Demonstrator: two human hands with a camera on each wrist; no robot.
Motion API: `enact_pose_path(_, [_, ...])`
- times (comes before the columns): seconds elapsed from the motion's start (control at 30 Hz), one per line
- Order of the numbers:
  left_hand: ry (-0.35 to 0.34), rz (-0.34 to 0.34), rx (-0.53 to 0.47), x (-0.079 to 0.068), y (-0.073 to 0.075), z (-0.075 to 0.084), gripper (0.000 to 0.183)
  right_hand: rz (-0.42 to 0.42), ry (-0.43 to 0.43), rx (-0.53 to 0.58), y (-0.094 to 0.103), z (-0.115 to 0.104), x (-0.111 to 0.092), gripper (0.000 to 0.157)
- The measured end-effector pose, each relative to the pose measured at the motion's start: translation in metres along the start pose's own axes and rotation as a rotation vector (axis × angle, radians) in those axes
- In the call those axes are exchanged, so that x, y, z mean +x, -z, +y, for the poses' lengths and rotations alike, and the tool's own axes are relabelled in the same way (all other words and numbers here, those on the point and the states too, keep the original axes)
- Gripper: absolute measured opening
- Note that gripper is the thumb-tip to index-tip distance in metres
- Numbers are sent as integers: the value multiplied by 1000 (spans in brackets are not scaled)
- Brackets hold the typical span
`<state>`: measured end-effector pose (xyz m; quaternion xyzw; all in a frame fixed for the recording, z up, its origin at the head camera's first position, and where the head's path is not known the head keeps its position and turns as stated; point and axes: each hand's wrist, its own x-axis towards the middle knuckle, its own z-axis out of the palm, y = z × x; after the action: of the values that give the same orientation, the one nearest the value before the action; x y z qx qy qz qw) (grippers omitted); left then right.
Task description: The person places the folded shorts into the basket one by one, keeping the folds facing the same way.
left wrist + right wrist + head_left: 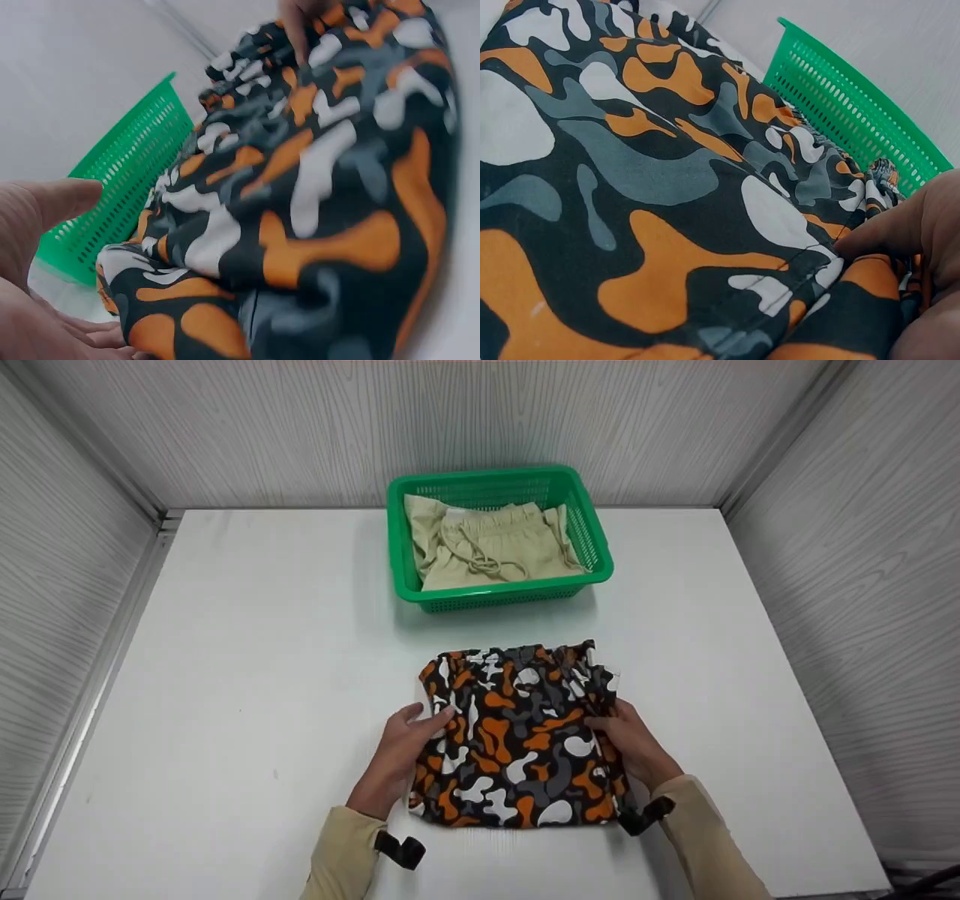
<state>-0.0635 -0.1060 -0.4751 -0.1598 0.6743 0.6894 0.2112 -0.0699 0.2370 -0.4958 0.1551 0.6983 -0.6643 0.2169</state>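
Folded shorts point(517, 735) in a black, orange, grey and white blotched print lie on the table, gathered waist edge toward the basket. My left hand point(397, 746) is at their left side. In the left wrist view its thumb point(67, 202) is raised apart from the cloth, while the fingers reach the lower edge. On the opposite side my right hand point(634, 742) grips the side edge. Its thumb point(885, 229) presses on top of the cloth, and the other fingers are hidden by the fabric.
Beyond the shorts stands a green perforated basket point(499, 592) holding beige drawstring shorts point(502, 544). The white table point(247, 675) is bordered by wood-grain panels point(300, 435) at the back and sides. A black strap point(401, 851) hangs at the left wrist.
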Motion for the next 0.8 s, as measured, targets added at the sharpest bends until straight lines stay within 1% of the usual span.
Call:
enact_pose_path(0.07, [14,-54,-34,4,-4,1,96,-4,-6,10,0,0,1,26])
enact_pose_path(0.17, [-10,-118,-63,11,-11,0,86,10,-16,29,-1,1,2,26])
enact_pose_path(0.27, [-60,-183,-36,13,-18,-3,73,21,-19,41,-1,2,2,26])
enact_pose_path(0.3, [-80,-206,-15,13,-19,-4,72,26,-22,48,-1,3,2,26])
enact_pose_path(0.33, [-101,-213,18,12,-21,-5,73,24,-20,49,-1,4,2,26])
enact_pose_path(0.4, [-159,-210,98,11,-23,-8,82,18,-9,52,-1,5,2,27])
enact_pose_path(0.5, [-250,-171,213,9,-24,-12,92,20,16,59,0,4,1,27])
enact_pose_path(0.53, [-274,-154,248,8,-24,-13,92,18,30,55,0,3,0,26])
enact_pose_path(0.63, [-336,-139,319,7,-23,-15,85,5,76,46,0,-6,-4,24])
enact_pose_path(0.73, [-391,-128,364,4,-21,-8,79,-7,137,39,2,-22,-9,25])
enact_pose_path(0.8, [-426,-117,360,1,-21,4,79,-14,174,46,4,-37,-13,26])
